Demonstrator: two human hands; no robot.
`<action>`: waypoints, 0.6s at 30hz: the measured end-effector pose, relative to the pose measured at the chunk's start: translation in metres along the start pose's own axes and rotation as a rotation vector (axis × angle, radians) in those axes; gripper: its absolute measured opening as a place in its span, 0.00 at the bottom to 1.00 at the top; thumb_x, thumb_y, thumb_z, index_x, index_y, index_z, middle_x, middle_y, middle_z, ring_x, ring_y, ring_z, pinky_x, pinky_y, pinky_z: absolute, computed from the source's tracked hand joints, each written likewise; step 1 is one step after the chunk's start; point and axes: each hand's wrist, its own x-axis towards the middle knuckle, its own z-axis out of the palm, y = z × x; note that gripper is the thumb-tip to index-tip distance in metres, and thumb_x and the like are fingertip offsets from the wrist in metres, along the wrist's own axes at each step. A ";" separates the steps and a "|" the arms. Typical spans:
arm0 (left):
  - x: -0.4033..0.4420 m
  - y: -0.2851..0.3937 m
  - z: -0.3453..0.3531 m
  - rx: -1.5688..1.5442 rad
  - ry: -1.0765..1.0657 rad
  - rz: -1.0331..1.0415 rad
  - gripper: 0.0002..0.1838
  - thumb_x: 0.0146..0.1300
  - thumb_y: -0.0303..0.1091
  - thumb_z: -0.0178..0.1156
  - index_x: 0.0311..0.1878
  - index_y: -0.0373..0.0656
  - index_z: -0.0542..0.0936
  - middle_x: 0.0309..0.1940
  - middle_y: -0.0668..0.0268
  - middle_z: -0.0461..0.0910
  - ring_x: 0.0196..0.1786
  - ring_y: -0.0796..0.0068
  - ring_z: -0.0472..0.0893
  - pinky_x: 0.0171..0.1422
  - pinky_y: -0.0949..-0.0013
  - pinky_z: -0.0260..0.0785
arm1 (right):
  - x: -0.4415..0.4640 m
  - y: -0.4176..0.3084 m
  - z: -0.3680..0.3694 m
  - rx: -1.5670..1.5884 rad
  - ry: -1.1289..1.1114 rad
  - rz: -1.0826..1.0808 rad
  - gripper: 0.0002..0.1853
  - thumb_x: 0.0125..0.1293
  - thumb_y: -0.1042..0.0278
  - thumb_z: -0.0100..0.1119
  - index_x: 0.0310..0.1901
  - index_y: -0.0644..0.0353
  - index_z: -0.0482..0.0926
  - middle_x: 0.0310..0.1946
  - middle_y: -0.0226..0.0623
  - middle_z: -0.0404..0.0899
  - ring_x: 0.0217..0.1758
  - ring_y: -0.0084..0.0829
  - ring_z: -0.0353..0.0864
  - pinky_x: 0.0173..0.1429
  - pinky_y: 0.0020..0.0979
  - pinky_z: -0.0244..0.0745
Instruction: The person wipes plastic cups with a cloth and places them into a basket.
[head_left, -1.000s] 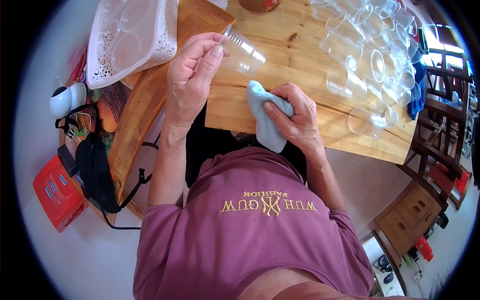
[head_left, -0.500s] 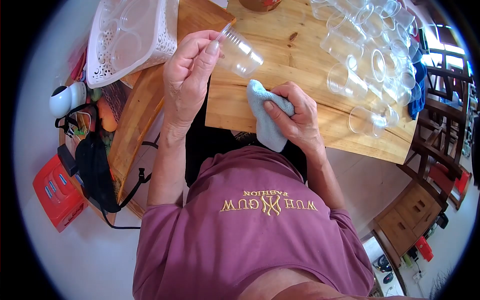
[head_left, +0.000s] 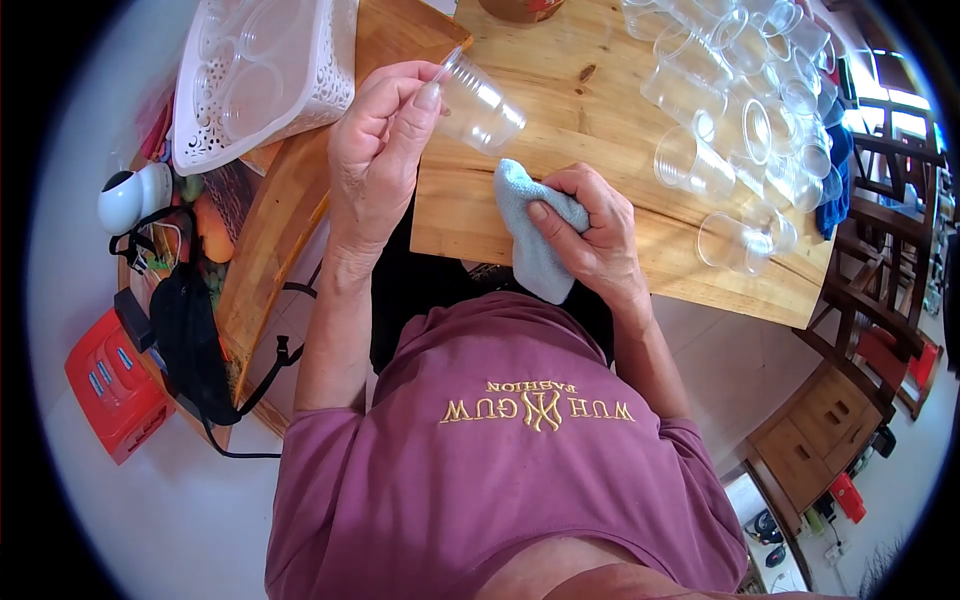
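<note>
A clear plastic cup [head_left: 480,108] is pinched at its rim by my left hand [head_left: 385,150], thumb on the near side. The cup tilts sideways over the wooden table [head_left: 590,130], its base toward the right. My right hand [head_left: 597,232] grips a light blue cloth [head_left: 532,235], bunched under the thumb near the table's front edge. The cloth's upper tip lies just below the cup, and a narrow gap seems to separate them. Fingers behind the cup are partly hidden.
Many clear plastic cups [head_left: 690,160] lie heaped at the table's right side. A white lattice basket [head_left: 320,95] with clear cups in it stands at upper left. A brown container [head_left: 520,8] sits at the far edge. Wooden chairs [head_left: 885,215] stand to the right.
</note>
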 end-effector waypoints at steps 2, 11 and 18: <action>0.000 -0.001 0.000 0.008 0.001 -0.007 0.11 0.76 0.31 0.51 0.46 0.33 0.81 0.50 0.65 0.81 0.50 0.81 0.78 0.58 0.74 0.71 | 0.000 0.000 0.000 -0.001 -0.001 0.000 0.11 0.62 0.69 0.70 0.42 0.64 0.79 0.32 0.41 0.77 0.33 0.38 0.80 0.37 0.34 0.74; 0.001 -0.001 0.003 -0.033 0.046 0.006 0.08 0.73 0.29 0.56 0.42 0.33 0.81 0.47 0.65 0.81 0.42 0.82 0.79 0.48 0.78 0.71 | 0.000 0.003 0.000 -0.011 0.009 -0.024 0.10 0.62 0.72 0.70 0.42 0.63 0.79 0.31 0.37 0.79 0.32 0.29 0.78 0.38 0.28 0.73; 0.001 0.000 0.003 -0.052 0.038 0.006 0.08 0.74 0.28 0.56 0.42 0.32 0.81 0.47 0.66 0.81 0.42 0.83 0.78 0.49 0.78 0.70 | 0.000 0.001 0.000 -0.012 0.001 -0.004 0.11 0.61 0.71 0.70 0.42 0.63 0.79 0.32 0.37 0.80 0.33 0.30 0.79 0.39 0.29 0.74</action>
